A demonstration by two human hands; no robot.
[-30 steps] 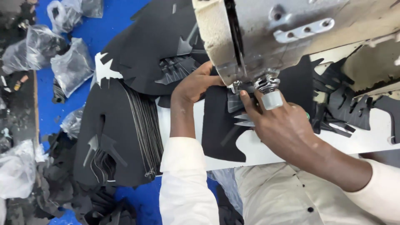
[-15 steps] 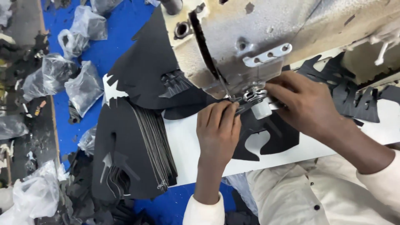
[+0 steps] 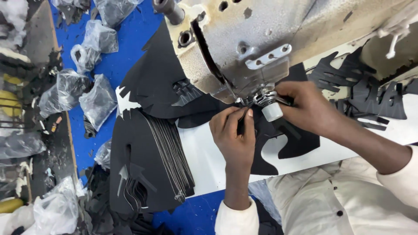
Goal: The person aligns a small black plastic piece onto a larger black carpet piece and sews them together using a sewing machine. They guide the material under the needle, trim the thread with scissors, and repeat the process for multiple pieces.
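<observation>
A worn cream sewing machine head (image 3: 261,39) hangs over a white table (image 3: 204,161). A black cut piece (image 3: 296,141) lies under its needle area. My left hand (image 3: 233,137) is pinched on a thin dark strip (image 3: 241,124) just left of the needle, resting on the black piece. My right hand (image 3: 307,109) reaches in from the right, its fingertips closed on the metal presser part (image 3: 263,96), above a small white cylinder (image 3: 273,112). The needle itself is hidden by the fingers.
A thick stack of black cut pieces (image 3: 148,169) lies at the table's left end. More black shapes (image 3: 370,95) lie to the right. Clear plastic bags (image 3: 98,102) and scraps are strewn over the blue floor (image 3: 117,65) on the left.
My left hand has gone from lying flat on the black piece to a pinch by the needle. My right hand stays at the presser part. The camera has moved in closer.
</observation>
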